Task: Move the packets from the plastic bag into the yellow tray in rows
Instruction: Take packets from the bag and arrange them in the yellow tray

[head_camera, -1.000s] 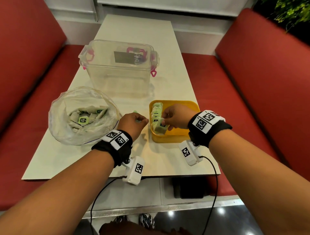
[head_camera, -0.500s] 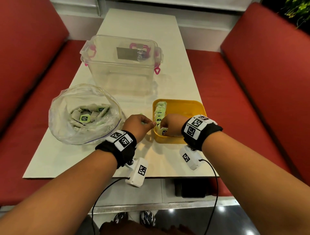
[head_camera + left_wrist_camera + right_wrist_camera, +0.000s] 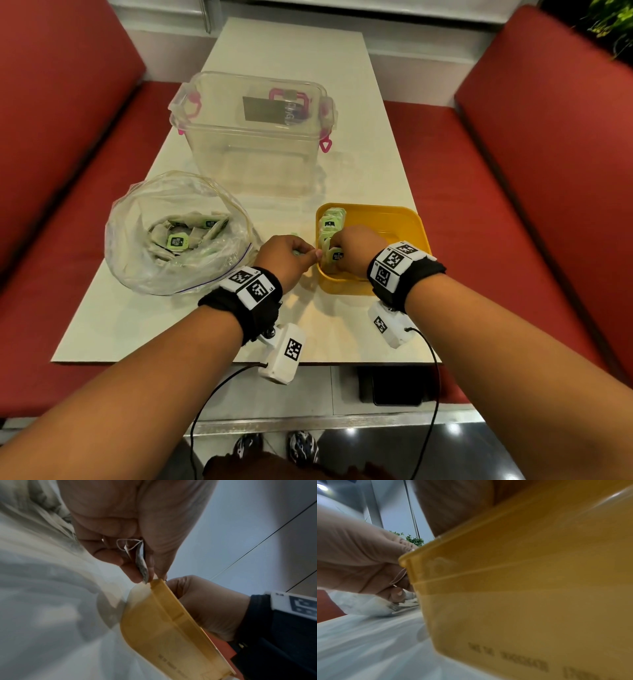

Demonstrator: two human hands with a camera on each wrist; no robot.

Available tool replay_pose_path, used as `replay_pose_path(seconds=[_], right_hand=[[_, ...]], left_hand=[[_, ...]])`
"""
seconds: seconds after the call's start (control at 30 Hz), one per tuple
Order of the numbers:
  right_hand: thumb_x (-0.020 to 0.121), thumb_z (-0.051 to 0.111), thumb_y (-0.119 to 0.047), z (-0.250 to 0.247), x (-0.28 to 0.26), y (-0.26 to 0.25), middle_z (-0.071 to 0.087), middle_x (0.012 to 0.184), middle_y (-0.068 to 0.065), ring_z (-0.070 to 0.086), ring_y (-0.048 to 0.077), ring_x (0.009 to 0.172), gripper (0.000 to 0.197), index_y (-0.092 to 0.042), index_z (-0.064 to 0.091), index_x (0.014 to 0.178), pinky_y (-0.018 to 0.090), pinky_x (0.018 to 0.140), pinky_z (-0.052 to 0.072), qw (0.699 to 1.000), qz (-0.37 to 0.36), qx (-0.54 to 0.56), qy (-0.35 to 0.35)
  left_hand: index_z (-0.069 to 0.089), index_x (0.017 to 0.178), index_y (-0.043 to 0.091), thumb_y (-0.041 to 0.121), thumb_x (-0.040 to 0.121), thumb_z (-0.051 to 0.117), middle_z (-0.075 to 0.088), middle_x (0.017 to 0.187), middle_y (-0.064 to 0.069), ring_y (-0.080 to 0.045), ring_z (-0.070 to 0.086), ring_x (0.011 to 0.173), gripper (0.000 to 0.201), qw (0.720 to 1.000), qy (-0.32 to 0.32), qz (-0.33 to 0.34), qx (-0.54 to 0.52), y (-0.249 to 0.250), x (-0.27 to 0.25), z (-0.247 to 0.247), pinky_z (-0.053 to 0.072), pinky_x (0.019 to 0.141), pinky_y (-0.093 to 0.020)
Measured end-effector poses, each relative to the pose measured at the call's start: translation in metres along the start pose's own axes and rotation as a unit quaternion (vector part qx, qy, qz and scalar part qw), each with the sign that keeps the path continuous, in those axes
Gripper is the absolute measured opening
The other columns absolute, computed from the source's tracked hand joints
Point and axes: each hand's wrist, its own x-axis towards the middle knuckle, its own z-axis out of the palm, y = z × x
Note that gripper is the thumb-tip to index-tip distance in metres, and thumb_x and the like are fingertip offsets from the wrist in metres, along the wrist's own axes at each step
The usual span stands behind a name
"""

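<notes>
The yellow tray (image 3: 390,219) sits on the table at the right, with a row of green-labelled packets (image 3: 331,219) standing along its left wall. My right hand (image 3: 334,247) reaches into the tray's near left corner, its fingers curled round a packet (image 3: 337,255) at the near end of the row. My left hand (image 3: 313,254) is just outside the tray's left rim (image 3: 159,586) and pinches a packet (image 3: 142,562) with a loose string between thumb and fingers. The open plastic bag (image 3: 144,260) to the left holds several more packets (image 3: 177,241).
A clear lidded plastic box (image 3: 253,137) with pink clips stands behind the bag and tray. Red bench seats (image 3: 513,205) run along both sides of the table. The table's front edge (image 3: 171,359) lies just below my wrists.
My right hand has slid its packet down the row to the tray's near left corner. My left hand has moved right, up to the tray's rim, still pinching its packet.
</notes>
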Motion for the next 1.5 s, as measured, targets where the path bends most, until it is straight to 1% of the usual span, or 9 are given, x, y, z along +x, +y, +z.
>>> replay_pose_path(seconds=[0.13,0.33,0.47,0.6,0.77,0.97,1.17,1.33,1.5], right_hand=[[0.082,0.07,-0.03,0.001,0.0,0.0,0.065,0.099,0.007,0.061,0.026,0.092,0.03,-0.012,0.061,0.105,0.028,0.067,0.041,0.999,0.025,0.038,0.011],[0.087,0.064,-0.039,-0.007,-0.005,-0.001,0.056,0.081,0.005,0.059,0.025,0.086,0.032,-0.013,0.05,0.077,0.031,0.07,0.045,0.994,0.098,0.05,-0.018],[0.084,0.069,-0.038,-0.004,0.001,-0.005,0.063,0.101,0.008,0.062,0.027,0.099,0.038,-0.009,0.059,0.106,0.031,0.073,0.047,0.992,0.101,0.08,-0.005],[0.085,0.071,-0.031,-0.009,-0.001,-0.001,0.062,0.106,0.01,0.058,0.025,0.094,0.025,-0.014,0.052,0.089,0.03,0.072,0.041,0.986,0.106,0.125,0.016],[0.079,0.077,-0.032,-0.011,-0.001,0.003,0.06,0.121,0.01,0.058,0.029,0.11,0.058,-0.008,0.049,0.125,0.031,0.077,0.042,0.973,0.125,0.188,0.047],[0.083,0.073,-0.026,-0.007,0.005,-0.002,0.056,0.132,0.012,0.055,0.029,0.118,0.062,-0.007,0.044,0.134,0.036,0.095,0.046,0.977,0.091,0.19,0.044],[0.081,0.075,-0.032,-0.005,0.007,0.004,0.056,0.131,0.012,0.055,0.029,0.118,0.068,-0.007,0.043,0.135,0.038,0.097,0.046,0.977,0.097,0.178,0.059],[0.085,0.068,-0.039,-0.011,0.003,0.016,0.061,0.121,0.011,0.058,0.029,0.11,0.057,-0.009,0.048,0.129,0.036,0.089,0.047,0.96,0.115,0.221,0.125],[0.09,0.062,-0.032,-0.024,-0.001,-0.001,0.065,0.107,0.003,0.063,0.02,0.094,0.03,-0.016,0.061,0.116,0.033,0.081,0.051,0.949,0.003,0.278,0.146]], left_hand=[[0.073,0.09,0.014,0.035,0.087,0.069,0.068,0.08,-0.002,-0.018,0.061,0.079,0.022,1.0,0.002,-0.006,-0.006,-0.001,0.0,0.001,0.049,0.079,-0.031],[0.072,0.09,0.014,0.035,0.086,0.069,0.068,0.081,-0.002,-0.02,0.062,0.081,0.022,1.0,0.002,-0.004,-0.003,-0.001,0.001,0.001,0.049,0.081,-0.032],[0.073,0.09,0.014,0.036,0.086,0.069,0.069,0.082,-0.002,-0.022,0.065,0.086,0.022,1.0,0.0,-0.009,-0.007,-0.001,0.001,0.001,0.05,0.082,-0.033],[0.073,0.091,0.013,0.036,0.086,0.069,0.069,0.081,-0.002,-0.022,0.065,0.087,0.024,1.0,0.0,-0.004,-0.004,-0.001,0.001,0.0,0.051,0.082,-0.034],[0.073,0.09,0.013,0.036,0.087,0.068,0.068,0.08,-0.003,-0.022,0.064,0.085,0.023,1.0,-0.001,-0.003,-0.004,-0.001,0.001,0.0,0.051,0.082,-0.034],[0.073,0.089,0.014,0.036,0.087,0.069,0.068,0.079,-0.002,-0.02,0.063,0.081,0.023,1.0,0.001,0.001,-0.005,-0.002,0.002,0.0,0.05,0.08,-0.033],[0.069,0.09,0.014,0.032,0.092,0.061,0.069,0.081,-0.003,-0.022,0.066,0.083,0.019,1.0,0.009,0.019,-0.014,-0.006,0.001,0.001,0.053,0.083,-0.037],[0.059,0.109,0.02,0.013,0.094,0.051,0.068,0.089,-0.003,-0.02,0.068,0.083,0.019,0.994,0.065,0.046,-0.069,-0.011,0.0,-0.004,0.054,0.083,-0.038],[0.024,0.144,0.033,0.017,0.088,0.066,0.067,0.088,-0.008,-0.018,0.067,0.081,0.072,0.993,0.037,0.047,-0.102,-0.007,0.0,-0.011,0.052,0.079,-0.032]])
